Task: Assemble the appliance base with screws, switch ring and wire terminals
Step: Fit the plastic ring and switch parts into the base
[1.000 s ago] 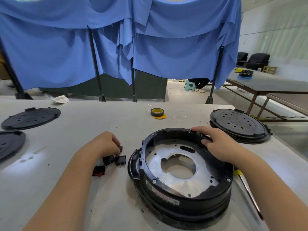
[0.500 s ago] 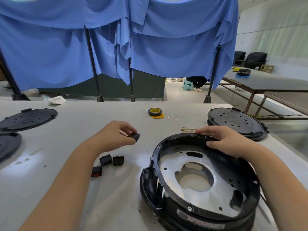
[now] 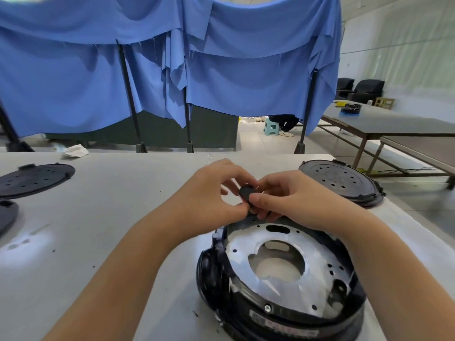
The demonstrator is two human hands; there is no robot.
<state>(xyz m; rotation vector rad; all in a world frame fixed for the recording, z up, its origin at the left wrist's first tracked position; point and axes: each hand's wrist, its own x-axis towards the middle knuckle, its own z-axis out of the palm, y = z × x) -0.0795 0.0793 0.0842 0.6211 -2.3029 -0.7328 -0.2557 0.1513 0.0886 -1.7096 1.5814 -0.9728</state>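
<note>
Appliance base (image 3: 283, 274) is set on a white table (image 3: 98, 217) before blue drapes (image 3: 221, 70); beyond it a small black switch (image 3: 247, 192) is pinched between left hand (image 3: 209, 193) and right hand (image 3: 290, 195)

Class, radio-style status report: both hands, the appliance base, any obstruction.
Left hand and right hand both pinching small black switch above base's far rim. Appliance base on table, unheld. Nothing in the way.
</note>
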